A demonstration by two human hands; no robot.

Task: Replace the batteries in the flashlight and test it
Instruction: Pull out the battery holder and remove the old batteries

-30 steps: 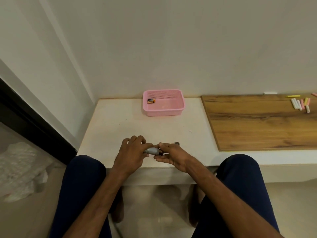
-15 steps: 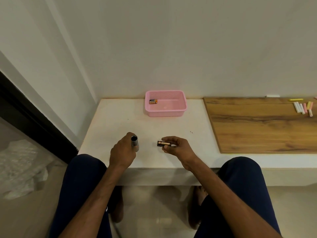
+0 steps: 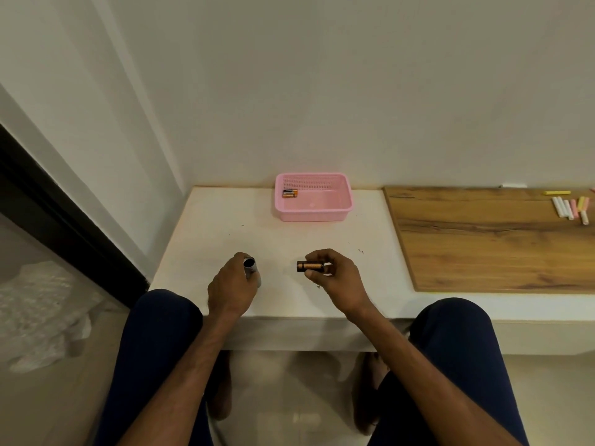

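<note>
At the left, the left hand (image 3: 232,286) is wrapped tight around the grey flashlight (image 3: 250,269), held upright over the near edge of the white table (image 3: 225,226) with its open dark mouth pointing up. A second ago both hands were pressed together over the flashlight; they have since drawn apart, and the body now looks hollow. Just to its right, the right hand (image 3: 335,276) pinches a copper-and-black battery (image 3: 310,266) between thumb and fingers, lying level and clear of the flashlight. That separation suggests the old battery has come out, so the removal half of the task seems done, though I cannot tell whether a second battery remains inside the tube. Further back, the pink basket (image 3: 346,209) sits against the wall with spare batteries (image 3: 289,193) lying in its left corner; these are probably the fresh ones. Far right, chalk sticks (image 3: 571,209) rest on a wooden board (image 3: 483,239), well apart from the work.
</note>
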